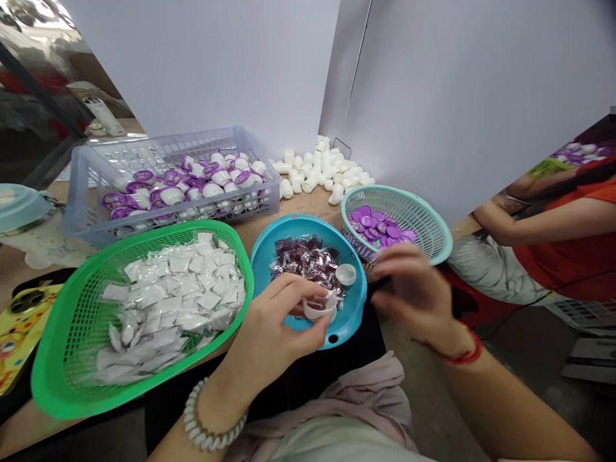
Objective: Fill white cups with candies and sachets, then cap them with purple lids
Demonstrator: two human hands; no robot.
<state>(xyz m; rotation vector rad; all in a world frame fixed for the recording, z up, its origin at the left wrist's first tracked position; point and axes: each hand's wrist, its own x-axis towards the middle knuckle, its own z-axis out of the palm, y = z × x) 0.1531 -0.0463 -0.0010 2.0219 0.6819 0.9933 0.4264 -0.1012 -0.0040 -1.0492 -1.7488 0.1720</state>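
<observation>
My left hand (276, 327) is closed on a small white cup (321, 307), held over the near rim of a blue bowl (269, 247) full of dark red wrapped candies (308, 260). A second white cup (345, 274) lies in that bowl. My right hand (414, 292) hovers just right of the blue bowl, in front of a teal basket (436, 231) of purple round lids (380, 226). It is smeared by motion, so its fingers are unclear.
A green basket (62, 378) of white sachets sits at the left. Behind it stands a clear crate (91, 167) of finished white cups with purple lids. Loose white cups (317, 168) are piled by the wall. Another person in orange (568, 237) sits at the right. A phone (24, 314) lies far left.
</observation>
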